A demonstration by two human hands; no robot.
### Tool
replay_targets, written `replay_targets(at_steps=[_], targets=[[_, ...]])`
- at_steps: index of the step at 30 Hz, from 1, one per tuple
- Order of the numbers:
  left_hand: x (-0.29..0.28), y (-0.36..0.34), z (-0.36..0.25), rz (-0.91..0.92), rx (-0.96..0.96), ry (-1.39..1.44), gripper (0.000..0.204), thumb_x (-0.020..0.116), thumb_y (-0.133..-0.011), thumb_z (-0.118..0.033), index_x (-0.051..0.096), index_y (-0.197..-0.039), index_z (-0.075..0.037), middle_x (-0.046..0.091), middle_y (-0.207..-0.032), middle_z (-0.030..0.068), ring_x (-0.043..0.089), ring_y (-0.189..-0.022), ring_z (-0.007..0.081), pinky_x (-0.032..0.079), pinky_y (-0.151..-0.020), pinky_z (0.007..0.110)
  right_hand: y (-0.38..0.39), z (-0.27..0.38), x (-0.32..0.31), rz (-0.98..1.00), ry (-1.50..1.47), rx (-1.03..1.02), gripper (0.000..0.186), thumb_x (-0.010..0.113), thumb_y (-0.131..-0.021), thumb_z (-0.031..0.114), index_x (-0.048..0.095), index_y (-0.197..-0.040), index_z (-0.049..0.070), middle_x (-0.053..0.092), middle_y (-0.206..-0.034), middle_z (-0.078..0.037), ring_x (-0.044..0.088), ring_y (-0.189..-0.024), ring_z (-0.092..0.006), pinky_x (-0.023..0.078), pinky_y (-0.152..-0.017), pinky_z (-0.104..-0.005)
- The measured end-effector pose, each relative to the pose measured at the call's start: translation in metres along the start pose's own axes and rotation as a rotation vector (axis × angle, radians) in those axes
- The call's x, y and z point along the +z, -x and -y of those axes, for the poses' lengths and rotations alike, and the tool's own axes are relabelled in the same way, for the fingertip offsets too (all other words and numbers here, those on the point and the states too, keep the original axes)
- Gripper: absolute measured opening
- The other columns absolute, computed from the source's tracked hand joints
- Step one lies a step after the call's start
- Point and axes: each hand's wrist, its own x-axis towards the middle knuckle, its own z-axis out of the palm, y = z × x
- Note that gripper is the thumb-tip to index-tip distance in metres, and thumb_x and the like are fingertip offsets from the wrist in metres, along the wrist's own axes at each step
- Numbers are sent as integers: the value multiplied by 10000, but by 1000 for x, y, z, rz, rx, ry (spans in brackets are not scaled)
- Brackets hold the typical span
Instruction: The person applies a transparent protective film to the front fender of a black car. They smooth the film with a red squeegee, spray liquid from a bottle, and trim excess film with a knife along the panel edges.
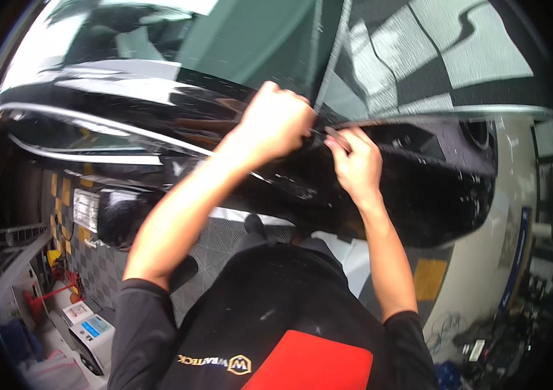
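Note:
A glossy black car panel stretches across in front of me, below wet-looking glass. My left hand is closed in a fist just above the panel near the lower edge of the glass. Whatever its fingers grip is hidden. Close beside it on the right, my right hand pinches a small, thin dark piece between thumb and fingers. Its kind is too small to tell. The fingertips of both hands are near each other at a dark corner of the bodywork.
Bright trim curves along the car at left. On the right is an opening with a dark inner panel. Grey tiled flooring lies below. A white boxy device stands at lower left; cables and dark clutter lie at lower right.

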Motion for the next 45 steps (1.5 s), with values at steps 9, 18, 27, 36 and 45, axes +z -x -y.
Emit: replay_targets(at_steps=[9,18,27,36,45], targets=[[80,108,-85,-458,-221,595,103,815,-955,-166,764,-991,-84,668,-936,62,684,-877,268,533,-837,410,5,-3,4,-60,-88,-66,93,822,-926,77,782,-951,-4,740,-918,-124,735,-809,-299,561,-755,-389],[148,199,-61,-137,-757,1116,269,809,-1010,-196,779,-1183,6,790,-948,80,715,-820,143,594,-797,335,50,17,-39,132,-226,50,300,775,-1014,112,608,-1234,-4,586,-943,-72,549,-783,-184,498,-749,-343],[170,237,-96,116,-825,1228,259,767,-1045,-149,752,-1265,-14,768,-1008,30,655,-863,103,571,-837,302,336,-72,-107,677,76,387,437,642,-975,-5,723,-1404,-3,661,-1065,-194,666,-772,-361,587,-809,-424],[132,223,-65,248,-467,1159,254,754,-1054,-166,745,-1289,-72,714,-995,11,638,-883,102,550,-823,292,410,-70,-54,302,-428,891,274,728,-1076,231,787,-1047,-36,675,-746,-97,602,-719,-145,537,-704,-370],[144,286,-40,235,-529,1228,322,742,-1051,-212,749,-1306,-15,784,-1104,97,721,-969,177,601,-899,369,485,-31,-39,485,-649,1391,265,726,-1061,98,696,-1304,-3,792,-1145,-101,734,-1000,-149,618,-878,-327]])
